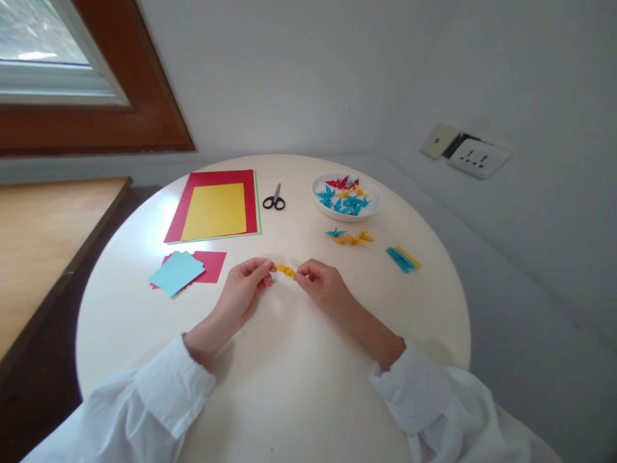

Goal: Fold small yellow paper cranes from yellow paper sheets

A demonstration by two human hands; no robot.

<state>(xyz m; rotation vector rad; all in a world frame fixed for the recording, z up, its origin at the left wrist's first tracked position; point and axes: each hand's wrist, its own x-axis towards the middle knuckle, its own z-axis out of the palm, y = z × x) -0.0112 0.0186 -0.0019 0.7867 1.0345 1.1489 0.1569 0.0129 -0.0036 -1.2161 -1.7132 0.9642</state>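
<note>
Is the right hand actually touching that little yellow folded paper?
Touching. The head view shows the right hand pinching one end of the yellow folded paper.

The small folded yellow paper (286,271) slants slightly, pinched between both hands (245,283).

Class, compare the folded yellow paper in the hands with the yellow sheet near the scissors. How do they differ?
The folded paper is small; the yellow sheet is much larger.
The folded paper is creased into shape, while the yellow sheet is flat.
The left hand and right hand hold the folded paper; the yellow sheet lies on a red sheet.
Both are yellow.
</note>
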